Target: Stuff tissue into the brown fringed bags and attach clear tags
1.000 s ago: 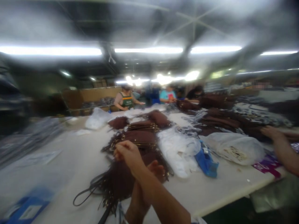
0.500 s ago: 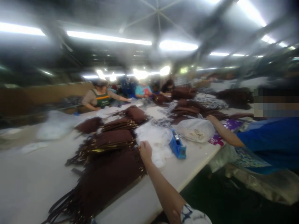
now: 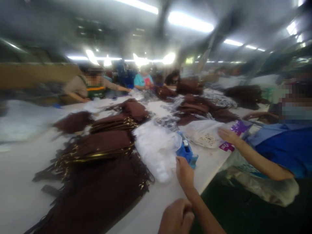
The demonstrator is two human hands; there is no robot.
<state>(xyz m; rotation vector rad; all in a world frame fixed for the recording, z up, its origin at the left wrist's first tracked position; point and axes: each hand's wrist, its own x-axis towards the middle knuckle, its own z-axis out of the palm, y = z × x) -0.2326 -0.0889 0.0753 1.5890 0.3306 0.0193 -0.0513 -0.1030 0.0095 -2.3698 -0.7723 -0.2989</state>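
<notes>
My right hand reaches over the table with its fingers closed in a pinch. Its fingertips are between the right edge of a pile of white, filmy plastic bags and a blue tape dispenser. What they hold, if anything, is too blurred to make out. My left hand is curled at the bottom of the view, beside my right forearm; anything inside it is hidden. Left of both hands lie stacked dark brown fabric pieces with straps and gold-coloured metal fittings, perhaps bags.
A co-worker in blue at the right has a hand on a clear bag of pale cords. Several people work across the table. More brown stacks and grey straps lie farther back. The table's edge runs along the right.
My right hand has moved right, from the brown stack's edge to beside the tape dispenser. My left hand has come into view at the bottom. The camera has tilted down.
</notes>
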